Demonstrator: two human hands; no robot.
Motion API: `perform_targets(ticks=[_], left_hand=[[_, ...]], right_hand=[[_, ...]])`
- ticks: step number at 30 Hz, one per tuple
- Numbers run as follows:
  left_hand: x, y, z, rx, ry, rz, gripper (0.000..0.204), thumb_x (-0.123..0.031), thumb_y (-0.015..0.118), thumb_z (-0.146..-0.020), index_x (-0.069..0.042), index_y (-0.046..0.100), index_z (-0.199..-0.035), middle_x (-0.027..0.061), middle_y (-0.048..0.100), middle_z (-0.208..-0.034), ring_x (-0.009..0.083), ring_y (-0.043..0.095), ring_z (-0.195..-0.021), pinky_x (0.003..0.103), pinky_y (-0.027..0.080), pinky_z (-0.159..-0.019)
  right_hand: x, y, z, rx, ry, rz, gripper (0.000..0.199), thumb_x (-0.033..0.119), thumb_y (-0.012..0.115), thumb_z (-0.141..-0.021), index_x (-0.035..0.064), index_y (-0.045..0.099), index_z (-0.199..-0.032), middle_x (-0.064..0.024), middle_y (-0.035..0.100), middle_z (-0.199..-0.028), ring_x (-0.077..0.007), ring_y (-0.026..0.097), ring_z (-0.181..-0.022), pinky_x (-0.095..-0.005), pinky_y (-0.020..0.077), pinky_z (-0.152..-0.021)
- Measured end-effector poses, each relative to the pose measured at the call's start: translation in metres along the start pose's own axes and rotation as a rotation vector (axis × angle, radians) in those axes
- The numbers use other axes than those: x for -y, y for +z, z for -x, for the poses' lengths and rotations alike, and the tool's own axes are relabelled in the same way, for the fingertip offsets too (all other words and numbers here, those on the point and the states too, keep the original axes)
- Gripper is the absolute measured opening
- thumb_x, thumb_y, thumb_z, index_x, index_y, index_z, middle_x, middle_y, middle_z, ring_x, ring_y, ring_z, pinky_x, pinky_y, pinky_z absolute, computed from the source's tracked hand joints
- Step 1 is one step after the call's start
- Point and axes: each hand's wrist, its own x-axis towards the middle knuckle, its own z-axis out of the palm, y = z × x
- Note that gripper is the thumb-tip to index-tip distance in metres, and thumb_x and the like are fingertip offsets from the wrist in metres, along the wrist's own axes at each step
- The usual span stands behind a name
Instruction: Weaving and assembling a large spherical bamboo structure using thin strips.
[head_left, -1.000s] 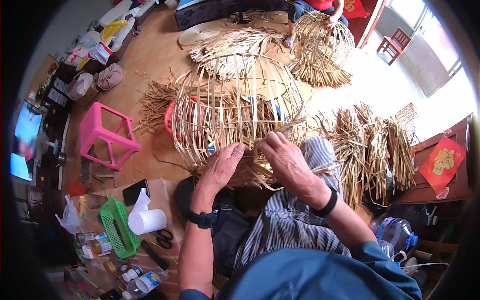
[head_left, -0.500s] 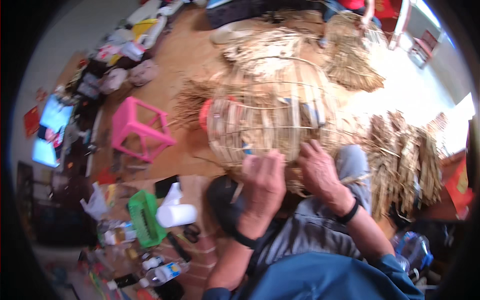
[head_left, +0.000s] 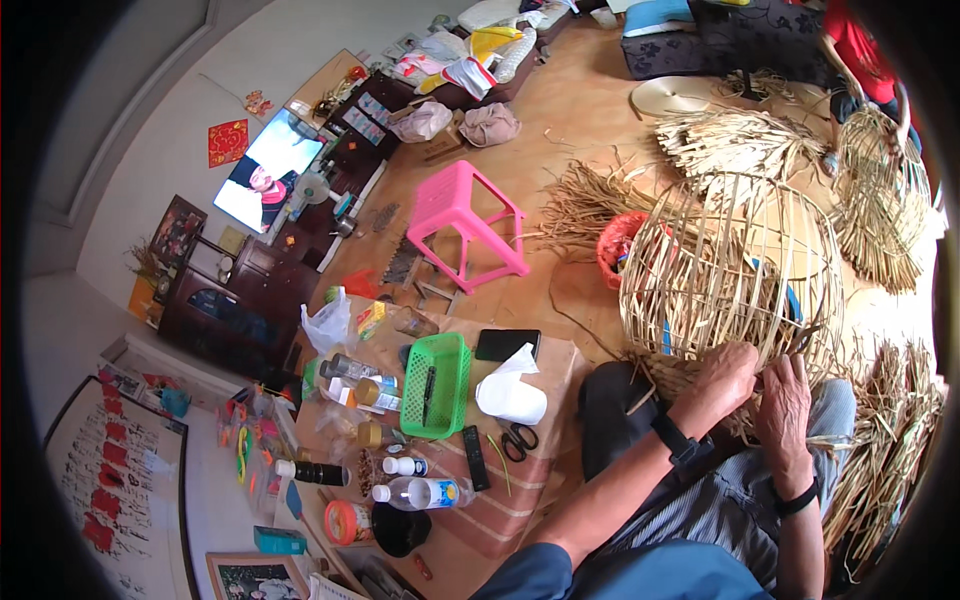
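Observation:
A large open basket frame [head_left: 735, 265] of pale split strips leans across my lap, its woven straw edge toward me. At that edge my left hand [head_left: 722, 380] is closed, fingers curled, back of the hand up. Right beside it my right hand [head_left: 785, 405] has its fingers pressed together against the edge. What either hand pinches is hidden behind the fingers. A dark, thin curved piece [head_left: 806, 337] sticks up just beyond my right fingertips; I cannot tell what it is. A straw strand [head_left: 830, 441] runs out past my right hand over my knee.
Dry straw bundles [head_left: 885, 440] lie at right, with more straw [head_left: 735, 145] beyond the basket. A red basket [head_left: 620, 245] and pink stool [head_left: 462, 215] stand left. Scissors [head_left: 519, 441], a green basket [head_left: 436, 385] and bottles crowd a low table. Another person [head_left: 868, 60] handles straw.
The view has turned left, so the basket frame and my hands now appear farther right. My hands have come closer together, the left now next to the right at the straw edge.

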Motion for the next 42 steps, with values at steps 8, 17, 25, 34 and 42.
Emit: perform_targets(ticks=[8, 17, 25, 34, 42], left_hand=[[0.009, -0.007, -0.010, 0.144, -0.098, 0.083, 0.022, -0.005, 0.077, -0.082, 0.001, 0.065, -0.100, 0.0237, 0.067, -0.096, 0.0454, 0.067, -0.100, 0.053, 0.055, -0.090], [0.024, -0.009, -0.032, 0.479, -0.076, 0.018, 0.021, -0.009, 0.066, -0.079, 0.002, 0.075, -0.094, 0.0274, 0.074, -0.096, 0.0469, 0.072, -0.095, 0.054, 0.057, -0.084], [0.033, -0.012, -0.045, 0.657, -0.023, 0.038, 0.026, -0.010, 0.064, -0.078, 0.004, 0.075, -0.096, 0.0276, 0.074, -0.098, 0.0473, 0.072, -0.092, 0.054, 0.056, -0.081], [0.009, -0.011, 0.004, 0.132, 0.051, -0.048, 0.008, 0.001, 0.062, -0.089, 0.002, 0.063, -0.097, 0.0244, 0.069, -0.090, 0.0410, 0.071, -0.094, 0.051, 0.057, -0.085], [0.007, 0.003, 0.007, 0.007, 0.024, -0.133, 0.003, -0.003, 0.064, -0.090, -0.003, 0.063, -0.093, 0.0173, 0.066, -0.094, 0.0393, 0.068, -0.096, 0.051, 0.055, -0.086]], right_hand=[[0.002, -0.011, 0.014, -0.058, 0.083, -0.158, 0.049, 0.012, 0.086, -0.080, -0.0034, 0.064, -0.121, -0.0185, 0.061, -0.129, -0.0406, 0.059, -0.121, -0.0486, 0.0523, -0.103], [0.003, -0.008, 0.026, -0.078, 0.038, -0.084, 0.044, 0.010, 0.085, -0.082, 0.0047, 0.065, -0.121, -0.0157, 0.061, -0.123, -0.0371, 0.063, -0.109, -0.0470, 0.0544, -0.090], [0.002, -0.006, 0.024, -0.155, -0.035, -0.139, 0.033, 0.005, 0.082, -0.083, 0.0047, 0.067, -0.113, -0.0137, 0.063, -0.105, -0.0353, 0.067, -0.092, -0.0454, 0.0554, -0.076], [0.010, -0.019, 0.010, -0.107, -0.140, -0.097, 0.023, 0.006, 0.080, -0.083, 0.0025, 0.066, -0.101, -0.0131, 0.060, -0.095, -0.0342, 0.064, -0.085, -0.0450, 0.0537, -0.072], [0.030, -0.004, 0.012, -0.089, -0.058, -0.027, 0.019, 0.011, 0.075, -0.090, 0.0021, 0.061, -0.099, -0.0136, 0.059, -0.097, -0.0354, 0.062, -0.089, -0.0483, 0.0527, -0.076]])
